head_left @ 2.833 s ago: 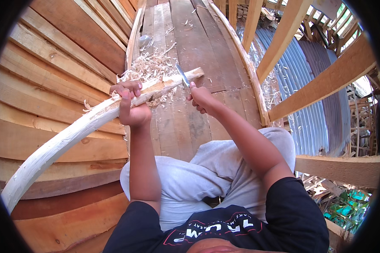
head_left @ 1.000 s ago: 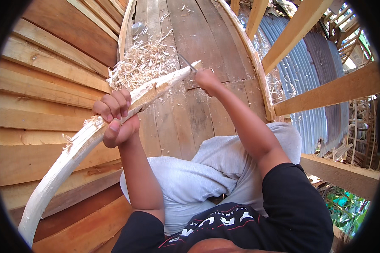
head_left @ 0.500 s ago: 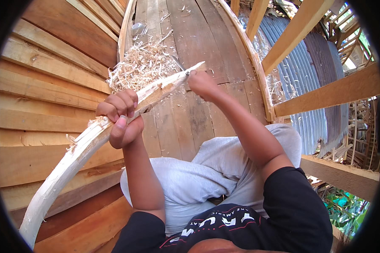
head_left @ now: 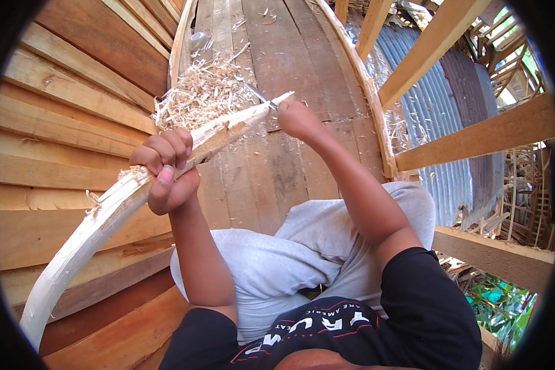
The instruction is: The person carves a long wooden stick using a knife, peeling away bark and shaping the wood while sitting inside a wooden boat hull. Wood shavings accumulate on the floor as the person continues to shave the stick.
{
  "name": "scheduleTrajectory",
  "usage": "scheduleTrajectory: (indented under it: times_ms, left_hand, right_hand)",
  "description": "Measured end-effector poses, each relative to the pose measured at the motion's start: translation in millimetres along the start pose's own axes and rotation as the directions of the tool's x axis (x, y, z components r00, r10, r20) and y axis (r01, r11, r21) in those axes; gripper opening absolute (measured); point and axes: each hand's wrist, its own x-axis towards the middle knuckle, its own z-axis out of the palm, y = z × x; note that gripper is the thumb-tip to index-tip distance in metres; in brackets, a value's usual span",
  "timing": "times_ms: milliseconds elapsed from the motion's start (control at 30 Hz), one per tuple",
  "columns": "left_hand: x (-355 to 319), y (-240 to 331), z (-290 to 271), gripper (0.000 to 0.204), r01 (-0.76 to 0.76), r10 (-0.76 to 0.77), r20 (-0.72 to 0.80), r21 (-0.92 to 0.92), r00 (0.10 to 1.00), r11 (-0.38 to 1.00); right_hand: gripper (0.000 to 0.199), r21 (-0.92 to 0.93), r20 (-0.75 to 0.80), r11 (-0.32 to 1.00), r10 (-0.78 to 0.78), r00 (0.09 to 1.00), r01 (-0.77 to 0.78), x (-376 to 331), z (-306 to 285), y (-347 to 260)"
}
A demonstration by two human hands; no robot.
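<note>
A long, curved, peeled wooden branch (head_left: 114,209) runs from the lower left up to a splintered tip near the centre. My left hand (head_left: 166,169) is wrapped round its middle, with the thumb uppermost. At the far end, my right hand (head_left: 299,120) is closed on a knife (head_left: 260,95). The handle is hidden in the fist. The blade points up and to the left, lying across the branch close to the tip. Curled slivers cling to the wood beside my left hand.
A heap of wood shavings (head_left: 203,92) lies on the plank floor (head_left: 290,55) beyond the branch. Behind it is a small clear container (head_left: 199,41). A plank wall (head_left: 55,163) stands close on the left; wooden rails (head_left: 475,132) and corrugated metal sheeting (head_left: 428,105) are on the right.
My left hand and the branch have shifted slightly to the left. My right hand stays near the tip, and more of the knife blade shows now.
</note>
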Motion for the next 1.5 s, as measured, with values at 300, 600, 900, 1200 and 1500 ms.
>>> scheduleTrajectory:
  times_ms: [300, 600, 900, 1200, 1500]
  left_hand:
    - [2, 0, -2, 0.02, -0.017, 0.016, -0.052, -0.007, 0.999, 1.0]
    - [3, 2, 3, 0.02, -0.001, 0.002, -0.029, 0.034, 1.0, 0.999]
    - [1, 6, -7, 0.021, 0.031, -0.03, -0.023, 0.038, 0.999, 0.999]
    - [1, 9, 7, 0.021, 0.011, -0.01, -0.004, 0.023, 1.0, 1.0]
    - [5, 12, 12, 0.019, 0.005, -0.005, -0.036, -0.019, 0.999, 1.0]
  right_hand:
    - [0.068, 0.261, 0.207, 0.933, 0.198, 0.958, -0.249, -8, 4, -18]
    - [0.063, 0.433, 0.668, 0.743, 0.115, 0.735, -0.51, 8, -10, 1]
    - [0.059, 0.443, 0.499, 0.819, 0.112, 0.859, -0.364, 12, -2, 10]
    - [0.067, 0.288, 0.079, 0.95, 0.106, 0.991, -0.124, -6, 12, -10]
    - [0.063, 0.484, 0.673, 0.701, 0.085, 0.735, -0.524, 3, -4, -2]
